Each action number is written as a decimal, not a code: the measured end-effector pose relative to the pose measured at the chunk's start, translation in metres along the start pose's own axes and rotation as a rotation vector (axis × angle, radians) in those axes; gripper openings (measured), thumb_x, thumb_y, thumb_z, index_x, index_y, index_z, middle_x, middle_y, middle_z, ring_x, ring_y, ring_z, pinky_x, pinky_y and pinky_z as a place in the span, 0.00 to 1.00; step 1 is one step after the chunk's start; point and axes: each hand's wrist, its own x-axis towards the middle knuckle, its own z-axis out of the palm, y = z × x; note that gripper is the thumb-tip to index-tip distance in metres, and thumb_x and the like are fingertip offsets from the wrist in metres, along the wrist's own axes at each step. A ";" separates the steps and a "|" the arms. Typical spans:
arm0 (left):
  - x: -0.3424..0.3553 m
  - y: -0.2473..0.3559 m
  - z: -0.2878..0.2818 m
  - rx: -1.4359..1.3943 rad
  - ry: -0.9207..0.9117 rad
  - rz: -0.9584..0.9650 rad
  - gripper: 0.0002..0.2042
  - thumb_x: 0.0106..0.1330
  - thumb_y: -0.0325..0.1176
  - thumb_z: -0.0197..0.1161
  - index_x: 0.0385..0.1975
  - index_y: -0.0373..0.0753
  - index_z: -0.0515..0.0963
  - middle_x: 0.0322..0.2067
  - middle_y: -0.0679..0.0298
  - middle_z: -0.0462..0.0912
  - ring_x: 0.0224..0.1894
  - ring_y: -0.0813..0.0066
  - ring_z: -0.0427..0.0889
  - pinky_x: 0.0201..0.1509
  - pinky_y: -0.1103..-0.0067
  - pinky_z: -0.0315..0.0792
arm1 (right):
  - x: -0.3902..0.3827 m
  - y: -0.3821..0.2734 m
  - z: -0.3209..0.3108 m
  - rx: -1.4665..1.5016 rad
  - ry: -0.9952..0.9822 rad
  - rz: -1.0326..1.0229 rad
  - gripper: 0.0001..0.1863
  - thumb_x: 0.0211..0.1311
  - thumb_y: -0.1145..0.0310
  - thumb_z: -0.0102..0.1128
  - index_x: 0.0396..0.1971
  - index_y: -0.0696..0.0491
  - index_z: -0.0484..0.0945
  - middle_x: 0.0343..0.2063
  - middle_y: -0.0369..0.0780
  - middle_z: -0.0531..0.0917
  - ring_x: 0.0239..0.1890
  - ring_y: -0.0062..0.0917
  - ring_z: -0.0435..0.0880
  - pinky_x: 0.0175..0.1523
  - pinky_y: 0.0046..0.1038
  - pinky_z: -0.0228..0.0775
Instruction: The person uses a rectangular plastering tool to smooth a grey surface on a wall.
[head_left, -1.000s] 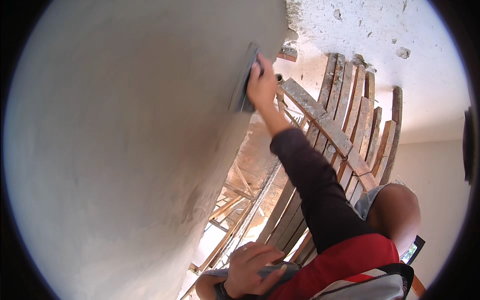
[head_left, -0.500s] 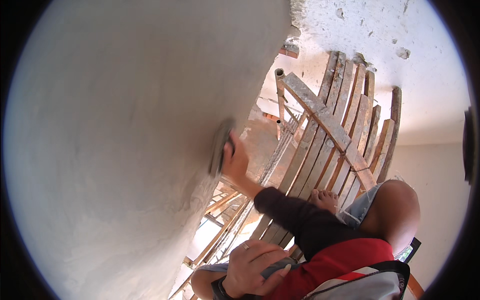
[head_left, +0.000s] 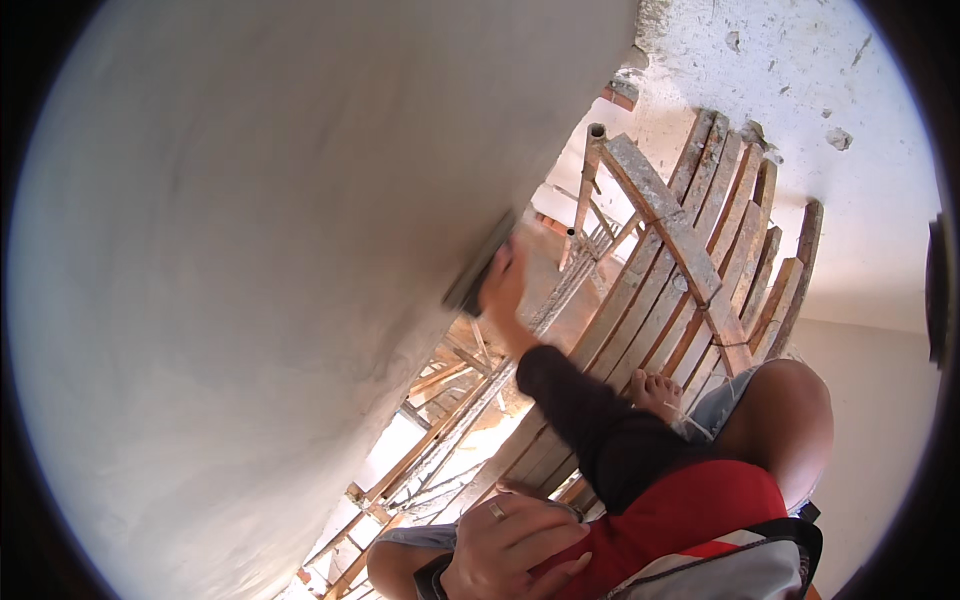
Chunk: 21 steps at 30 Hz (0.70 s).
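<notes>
My right hand [head_left: 503, 278], at the end of a dark sleeve, grips a flat plastering float [head_left: 480, 265]. The float's face lies against the grey plastered wall [head_left: 250, 260], close to the wall's ragged right edge. Its handle is mostly hidden by my fingers. Low in the view, in front of my body, my left hand [head_left: 515, 545] wears a ring and a dark wrist band. Its fingers are loosely bent with the thumb apart, near my lap, and I see nothing held; the palm is hidden.
Weathered planks [head_left: 640, 310] form a scaffold platform under my bare foot [head_left: 657, 393], with a crosswise board [head_left: 680, 250] tied over them. A metal pipe [head_left: 590, 170] stands beside the wall edge. Gaps between poles and timbers [head_left: 430, 430] open downward. A pitted white wall [head_left: 800, 110] rises beyond.
My right hand has moved the float up and to the right along the wall's edge, tilting it more. My left hand has shifted slightly lower. The whole view has turned a little.
</notes>
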 end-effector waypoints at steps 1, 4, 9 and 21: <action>0.003 0.000 0.001 -0.016 -0.026 0.026 0.12 0.56 0.34 0.74 0.36 0.36 0.83 0.34 0.56 0.84 0.33 0.57 0.84 0.36 0.67 0.77 | -0.055 -0.007 -0.001 -0.049 -0.092 0.144 0.24 0.80 0.60 0.44 0.69 0.55 0.64 0.60 0.53 0.77 0.64 0.45 0.76 0.68 0.40 0.66; 0.004 0.002 0.001 -0.011 -0.063 0.062 0.13 0.54 0.33 0.75 0.38 0.36 0.83 0.35 0.56 0.84 0.34 0.57 0.84 0.38 0.67 0.77 | -0.159 -0.035 -0.013 0.111 -0.257 0.174 0.26 0.78 0.63 0.48 0.69 0.60 0.63 0.63 0.55 0.73 0.65 0.50 0.74 0.68 0.42 0.66; -0.024 0.001 -0.008 0.037 -0.025 -0.008 0.14 0.52 0.32 0.76 0.37 0.37 0.84 0.35 0.58 0.85 0.33 0.60 0.85 0.36 0.69 0.78 | -0.017 -0.075 -0.007 -0.003 0.002 0.011 0.24 0.77 0.65 0.49 0.66 0.59 0.67 0.61 0.53 0.76 0.65 0.47 0.73 0.68 0.40 0.64; -0.074 0.025 -0.020 0.060 0.234 0.014 0.13 0.53 0.30 0.75 0.37 0.36 0.84 0.36 0.56 0.85 0.33 0.58 0.84 0.36 0.69 0.78 | -0.140 -0.067 0.012 -0.027 -0.090 -0.024 0.25 0.78 0.60 0.48 0.65 0.60 0.67 0.58 0.53 0.76 0.60 0.45 0.76 0.64 0.40 0.67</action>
